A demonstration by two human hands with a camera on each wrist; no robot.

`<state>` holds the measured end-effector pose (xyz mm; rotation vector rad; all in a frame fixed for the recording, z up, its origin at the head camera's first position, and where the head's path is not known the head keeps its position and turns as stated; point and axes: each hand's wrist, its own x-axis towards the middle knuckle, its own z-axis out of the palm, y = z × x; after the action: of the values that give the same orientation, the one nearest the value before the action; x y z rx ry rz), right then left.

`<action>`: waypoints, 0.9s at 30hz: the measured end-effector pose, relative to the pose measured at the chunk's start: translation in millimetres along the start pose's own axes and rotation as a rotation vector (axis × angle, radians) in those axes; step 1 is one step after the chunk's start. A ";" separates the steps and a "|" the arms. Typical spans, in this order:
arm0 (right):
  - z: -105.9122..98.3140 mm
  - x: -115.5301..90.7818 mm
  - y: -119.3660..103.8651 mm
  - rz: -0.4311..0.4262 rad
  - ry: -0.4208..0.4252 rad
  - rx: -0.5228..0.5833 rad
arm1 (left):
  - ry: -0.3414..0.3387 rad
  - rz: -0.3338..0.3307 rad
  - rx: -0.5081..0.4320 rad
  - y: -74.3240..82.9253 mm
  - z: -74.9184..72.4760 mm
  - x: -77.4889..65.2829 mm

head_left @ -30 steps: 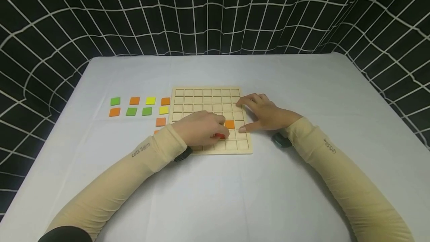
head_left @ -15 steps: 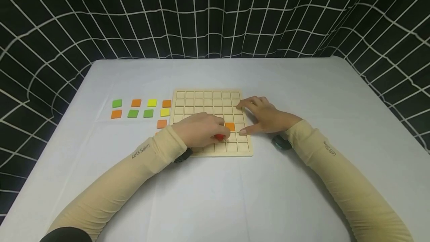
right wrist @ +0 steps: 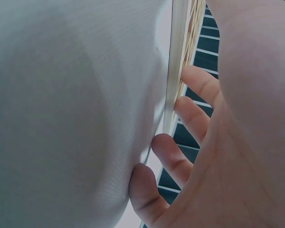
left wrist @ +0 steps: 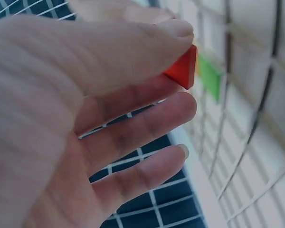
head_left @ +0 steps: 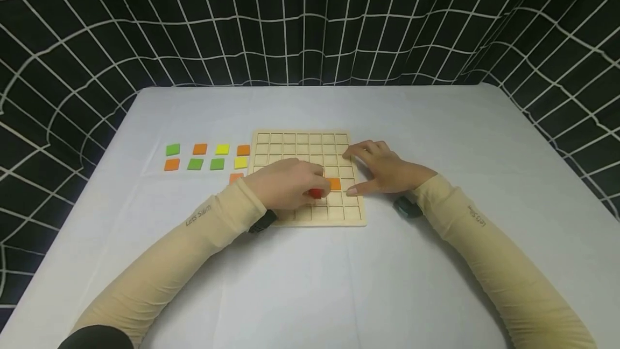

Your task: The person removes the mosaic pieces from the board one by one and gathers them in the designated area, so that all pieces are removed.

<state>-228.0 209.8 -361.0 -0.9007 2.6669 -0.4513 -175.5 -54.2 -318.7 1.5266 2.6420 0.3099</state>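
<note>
In the head view a pale wooden grid board point(head_left: 317, 222) lies on the white table. My left hand point(head_left: 290, 183) is over its lower middle, pinching a red square tile point(head_left: 315, 193) between thumb and forefinger. The left wrist view has this red tile point(left wrist: 184, 70) tilted on edge at the fingertips, the other fingers apart from it. An orange tile point(head_left: 335, 183) sits in a square just right of that hand, and a green tile point(left wrist: 210, 81) shows on the board beyond. My right hand point(head_left: 380, 168) rests at the board's right edge, fingers spread and touching it.
Left of the board lie several loose tiles, among them a green tile point(head_left: 173, 149), an orange tile point(head_left: 171, 165) and a yellow tile point(head_left: 222, 149). A black cloth point(head_left: 310, 26) with white grid lines hangs behind the table point(head_left: 310, 284).
The left hand has shifted slightly left over the board, still pinching the red tile. The right hand stays at the board's edge. The head view has tilted a little.
</note>
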 end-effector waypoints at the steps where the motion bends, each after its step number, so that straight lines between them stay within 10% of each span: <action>1: 0.3 0.3 0.2 0.000 -0.002 0.001 | 0.010 -0.013 -0.002 -1.1 -3.5 -3.0; 17: 1.0 -0.4 3.9 -0.013 0.032 -0.010 | -0.077 -0.522 0.012 -53.9 -28.2 -109.5; 27: 0.9 1.9 2.6 0.009 0.001 -0.012 | -0.116 -0.620 -0.026 -68.5 -15.8 -122.3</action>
<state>-230.5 210.4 -363.2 -0.8913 2.6762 -0.4335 -174.8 -195.2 -322.2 0.6292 2.8217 0.1970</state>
